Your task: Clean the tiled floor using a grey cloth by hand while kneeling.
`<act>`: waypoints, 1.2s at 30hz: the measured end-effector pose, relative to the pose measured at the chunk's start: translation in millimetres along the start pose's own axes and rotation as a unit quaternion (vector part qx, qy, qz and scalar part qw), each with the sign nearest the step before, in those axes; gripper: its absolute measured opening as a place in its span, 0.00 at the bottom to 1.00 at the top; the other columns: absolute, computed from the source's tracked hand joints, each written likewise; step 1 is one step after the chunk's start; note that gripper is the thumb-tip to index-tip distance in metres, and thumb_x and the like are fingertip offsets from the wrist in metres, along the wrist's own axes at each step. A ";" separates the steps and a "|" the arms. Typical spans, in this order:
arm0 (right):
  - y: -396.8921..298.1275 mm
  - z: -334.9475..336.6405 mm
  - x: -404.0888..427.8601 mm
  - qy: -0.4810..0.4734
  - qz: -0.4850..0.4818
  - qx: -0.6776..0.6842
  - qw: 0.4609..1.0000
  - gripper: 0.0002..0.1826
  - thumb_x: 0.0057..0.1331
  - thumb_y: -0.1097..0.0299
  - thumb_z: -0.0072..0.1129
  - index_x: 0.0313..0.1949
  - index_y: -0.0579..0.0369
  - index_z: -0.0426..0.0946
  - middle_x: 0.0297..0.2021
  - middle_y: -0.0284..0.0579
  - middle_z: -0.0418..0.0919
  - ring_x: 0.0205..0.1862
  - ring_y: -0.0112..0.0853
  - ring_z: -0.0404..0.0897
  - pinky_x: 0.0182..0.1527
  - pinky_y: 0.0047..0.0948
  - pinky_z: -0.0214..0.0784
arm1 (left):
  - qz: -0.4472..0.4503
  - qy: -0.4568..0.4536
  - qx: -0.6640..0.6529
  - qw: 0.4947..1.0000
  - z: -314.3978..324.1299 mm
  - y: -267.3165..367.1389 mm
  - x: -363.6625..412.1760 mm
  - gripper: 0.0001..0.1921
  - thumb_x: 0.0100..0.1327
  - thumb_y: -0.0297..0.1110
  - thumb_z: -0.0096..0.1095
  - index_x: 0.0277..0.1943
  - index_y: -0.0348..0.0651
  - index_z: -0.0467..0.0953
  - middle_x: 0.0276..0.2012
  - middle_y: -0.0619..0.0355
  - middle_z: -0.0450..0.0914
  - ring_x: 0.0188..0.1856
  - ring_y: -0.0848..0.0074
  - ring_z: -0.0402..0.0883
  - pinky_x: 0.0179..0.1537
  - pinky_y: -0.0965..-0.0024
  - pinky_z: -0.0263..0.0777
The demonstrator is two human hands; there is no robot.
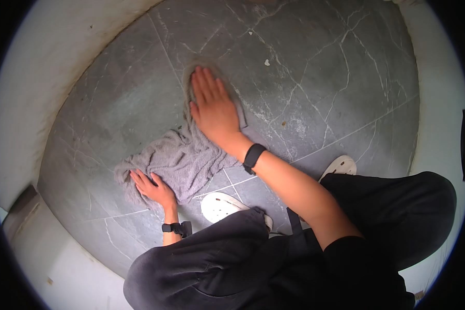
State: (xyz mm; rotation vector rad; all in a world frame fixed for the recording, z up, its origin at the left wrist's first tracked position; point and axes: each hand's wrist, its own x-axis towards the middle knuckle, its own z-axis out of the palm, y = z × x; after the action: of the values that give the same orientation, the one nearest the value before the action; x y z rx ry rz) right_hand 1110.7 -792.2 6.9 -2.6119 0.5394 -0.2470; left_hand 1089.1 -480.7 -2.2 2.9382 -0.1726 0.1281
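Observation:
A crumpled grey towel [178, 155] lies spread over the dark grey marble-patterned floor tiles [139, 93]. Flat on its lower left end rests my left hand [151, 188], fingers apart and a black strap with a small device at the wrist. My right hand [215, 104] presses palm down on the towel's far upper part, fingers extended, with a black band on that wrist. Neither hand grips the cloth; the towel hides the floor beneath both.
White walls [31, 85] curve round the floor on both sides. A white clog [221, 207] stands just below the towel, another clog [341, 166] to its right. Small white flecks [267, 62] dot the tiles ahead. My knees in dark trousers [201, 263] are bent close by.

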 end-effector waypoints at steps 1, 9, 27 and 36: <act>-6.5 3.3 -3.8 -0.015 -0.028 0.025 0.999 0.35 0.71 0.57 0.47 0.72 0.64 0.58 0.75 0.51 0.54 0.78 0.41 0.50 0.76 0.40 0.43 | -0.003 0.003 0.000 1.000 1.1 0.5 -0.1 0.28 0.75 0.40 0.47 0.72 0.32 0.61 0.77 0.45 0.52 0.78 0.55 0.50 0.74 0.49 0.42; -7.0 -8.0 -55.5 -0.073 -0.082 0.072 0.991 0.34 0.69 0.59 0.49 0.72 0.60 0.60 0.75 0.45 0.58 0.77 0.36 0.53 0.76 0.38 0.44 | 0.009 -0.006 0.023 1.000 11.7 1.1 1.5 0.28 0.75 0.40 0.47 0.71 0.32 0.62 0.77 0.44 0.53 0.77 0.55 0.52 0.74 0.49 0.44; 146.4 -79.6 -49.6 0.100 0.282 -0.137 0.944 0.34 0.73 0.61 0.44 0.72 0.70 0.53 0.75 0.60 0.51 0.77 0.48 0.51 0.75 0.49 0.43 | 0.144 -0.086 0.082 0.982 19.5 95.6 54.1 0.38 0.71 0.48 0.50 0.74 0.30 0.52 0.78 0.42 0.47 0.80 0.52 0.42 0.74 0.42 0.37; 126.9 -50.3 31.1 0.127 0.194 -0.116 0.966 0.33 0.74 0.58 0.43 0.72 0.68 0.55 0.75 0.57 0.52 0.78 0.46 0.50 0.75 0.48 0.44 | 0.131 -0.073 0.033 0.988 15.9 99.7 55.0 0.36 0.70 0.47 0.54 0.73 0.32 0.58 0.77 0.41 0.52 0.79 0.51 0.46 0.73 0.42 0.38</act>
State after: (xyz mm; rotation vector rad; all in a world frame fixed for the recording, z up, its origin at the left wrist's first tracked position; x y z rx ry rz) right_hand 1083.8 -928.9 -6.1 -2.6353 1.2182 -0.4123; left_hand 1132.3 -586.9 6.4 2.9770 -0.5868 -0.0469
